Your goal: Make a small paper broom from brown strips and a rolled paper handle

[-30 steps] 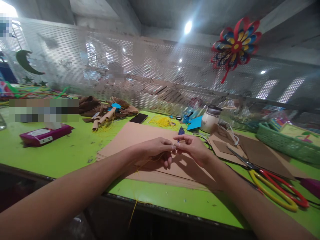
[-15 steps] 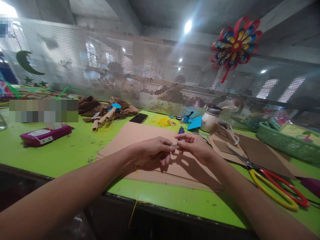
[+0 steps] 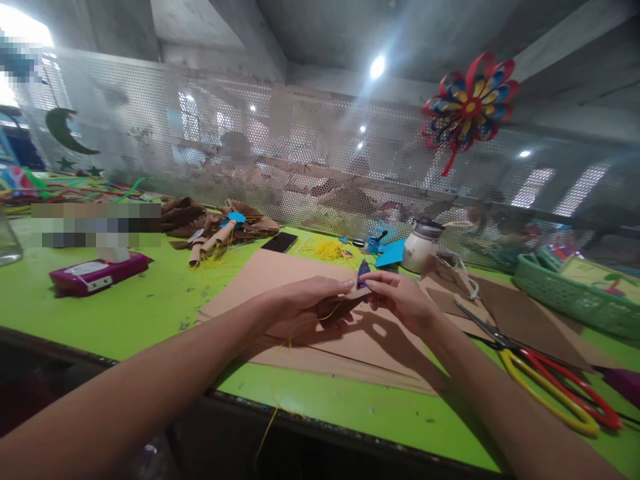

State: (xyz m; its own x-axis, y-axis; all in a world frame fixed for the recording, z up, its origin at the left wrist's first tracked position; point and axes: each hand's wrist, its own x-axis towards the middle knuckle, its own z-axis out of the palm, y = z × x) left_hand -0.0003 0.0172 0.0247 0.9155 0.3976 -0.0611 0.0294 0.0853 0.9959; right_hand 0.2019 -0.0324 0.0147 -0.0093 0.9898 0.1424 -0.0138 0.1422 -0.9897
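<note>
Currently, the brown piece [image 3: 343, 310] is located between the two hands, above the stacked tan sheets [image 3: 270, 280] on the counter [image 3: 165, 307]. Its long axis runs obliquely, from the lower left near the left palm to the upper right at the right fingertips. Relative to the left hand [image 3: 320, 293], the piece lies to the right and slightly below the thumb; relative to the right hand [image 3: 393, 293], it lies to the left. Neither hand is clearly nearer, since each meets one end. Right hand: narrow, with thumb and forefinger pinched on the upper end of the piece; forearm angled inward from the lower right. Left hand: thumb extended toward the right fingertips, fingers largely concealed behind the piece; whether they grip or only support it cannot be told. Left forearm enters from the lower left. Yellow thread [image 3: 270, 427] is visible running leftward from the piece and, lower, hanging over the front edge of the counter. A dark blue bottle [image 3: 363, 270] stands just beyond the fingertips. Scissors [image 3: 500, 339] lie to the right of the right forearm, blades directed away from the person.
</note>
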